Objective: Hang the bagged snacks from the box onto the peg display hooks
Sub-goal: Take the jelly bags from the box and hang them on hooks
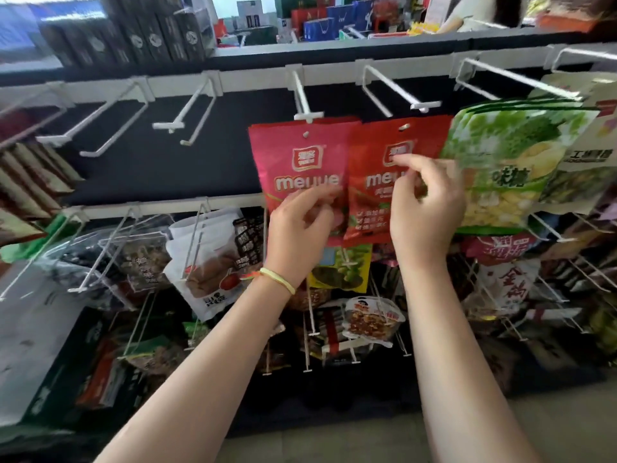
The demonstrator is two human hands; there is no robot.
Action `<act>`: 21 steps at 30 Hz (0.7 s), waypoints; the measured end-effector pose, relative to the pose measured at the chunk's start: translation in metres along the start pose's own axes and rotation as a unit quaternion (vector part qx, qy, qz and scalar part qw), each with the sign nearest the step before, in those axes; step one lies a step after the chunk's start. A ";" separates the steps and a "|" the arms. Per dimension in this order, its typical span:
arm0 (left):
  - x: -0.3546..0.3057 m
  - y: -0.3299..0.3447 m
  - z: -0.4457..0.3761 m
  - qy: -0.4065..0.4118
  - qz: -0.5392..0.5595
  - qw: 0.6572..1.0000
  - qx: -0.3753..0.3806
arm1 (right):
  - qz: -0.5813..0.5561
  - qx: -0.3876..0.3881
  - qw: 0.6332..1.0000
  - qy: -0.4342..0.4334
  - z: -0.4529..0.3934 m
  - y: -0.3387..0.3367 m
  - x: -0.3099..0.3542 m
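Note:
Two red snack bags are raised side by side in front of the top row of white peg hooks. My left hand pinches the lower part of the left red bag, whose hang hole sits just under the tip of a hook. My right hand grips the front of the right red bag; its hang hole lies below and left of another hook. Whether either bag rests on a hook I cannot tell. The box is out of view.
Green snack bags hang on the hook to the right, touching the right red bag. Empty hooks extend to the left. Lower rows hold many mixed snack bags. Dark boxes stand on the top shelf.

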State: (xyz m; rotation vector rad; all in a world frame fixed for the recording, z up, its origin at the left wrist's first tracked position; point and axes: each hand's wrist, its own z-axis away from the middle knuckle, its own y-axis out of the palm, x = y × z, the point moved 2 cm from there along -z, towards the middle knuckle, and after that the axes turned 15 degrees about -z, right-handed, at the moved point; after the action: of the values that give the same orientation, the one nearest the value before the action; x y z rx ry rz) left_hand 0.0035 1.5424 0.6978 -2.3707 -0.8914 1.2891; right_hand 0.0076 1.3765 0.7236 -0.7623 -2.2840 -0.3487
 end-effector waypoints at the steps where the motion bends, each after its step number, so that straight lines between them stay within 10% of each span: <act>1: 0.014 -0.011 0.006 -0.020 0.000 1.000 0.013 | -0.042 0.040 0.998 0.030 0.011 0.009 0.007; 10: 0.160 -0.179 0.104 -0.199 -0.029 0.979 0.017 | -0.112 0.513 0.786 0.326 0.191 0.163 0.077; 17: 0.313 -0.389 0.198 -0.277 -0.102 0.944 -0.148 | -0.158 0.584 0.726 0.327 0.354 0.331 0.216; 21: 0.427 -0.486 0.257 -0.384 -0.230 0.887 -0.115 | -0.177 0.612 0.705 0.311 0.437 0.418 0.290</act>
State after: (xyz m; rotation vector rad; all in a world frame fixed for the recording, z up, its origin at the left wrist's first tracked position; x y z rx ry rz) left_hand -0.2208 2.1808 0.5345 -1.5652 -1.7772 1.9988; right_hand -0.1393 2.0227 0.6212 0.4561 -1.4561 0.6560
